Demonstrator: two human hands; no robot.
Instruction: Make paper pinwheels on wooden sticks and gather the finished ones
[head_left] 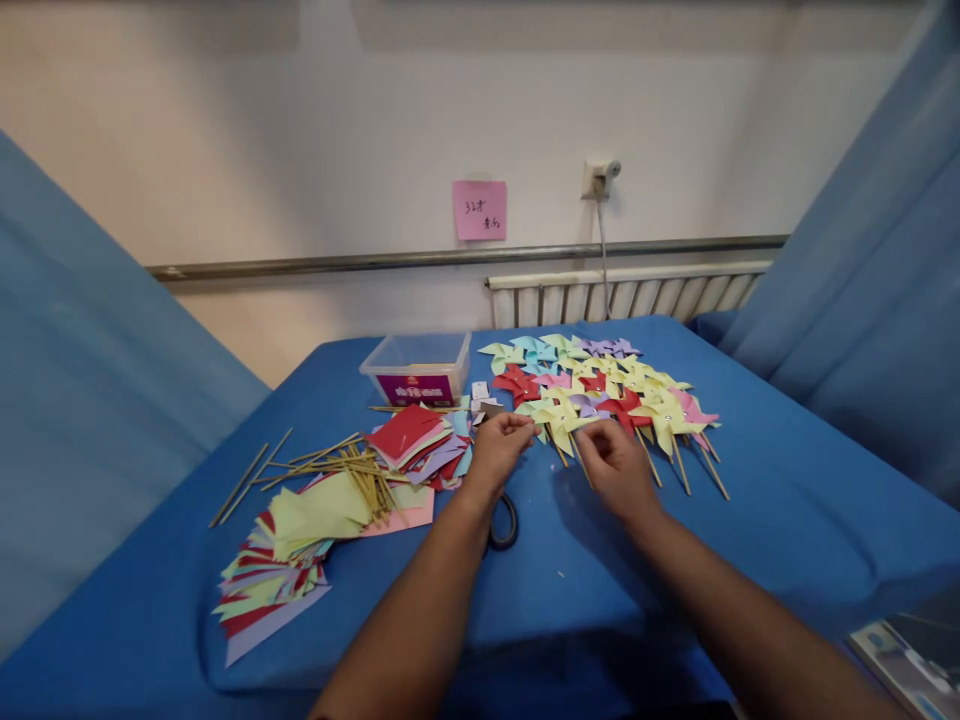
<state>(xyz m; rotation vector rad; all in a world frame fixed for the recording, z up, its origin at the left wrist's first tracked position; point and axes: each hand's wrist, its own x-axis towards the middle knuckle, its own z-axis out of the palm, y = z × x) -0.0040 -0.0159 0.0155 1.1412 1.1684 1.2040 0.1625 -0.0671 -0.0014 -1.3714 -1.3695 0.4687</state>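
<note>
My left hand (pixel 501 447) and my right hand (pixel 611 462) are side by side over the blue table (pixel 787 520), at the near edge of a heap of paper pinwheels (pixel 600 385) on wooden sticks. The fingers of both hands are curled at a yellow-green pinwheel (pixel 556 415); my left fingertips pinch its left side and my right fingertips touch its right side and stick. Whether either hand truly grips it is hard to tell. Black scissors (pixel 504 525) lie on the table just under my left wrist.
Left of my hands lie piles of coloured paper squares (pixel 300 540), a stack of red and purple sheets (pixel 416 445) and loose wooden sticks (pixel 330 462). A clear plastic box (pixel 417 368) stands at the back. Blue cloth partitions rise on both sides; a radiator (pixel 622 292) lines the wall.
</note>
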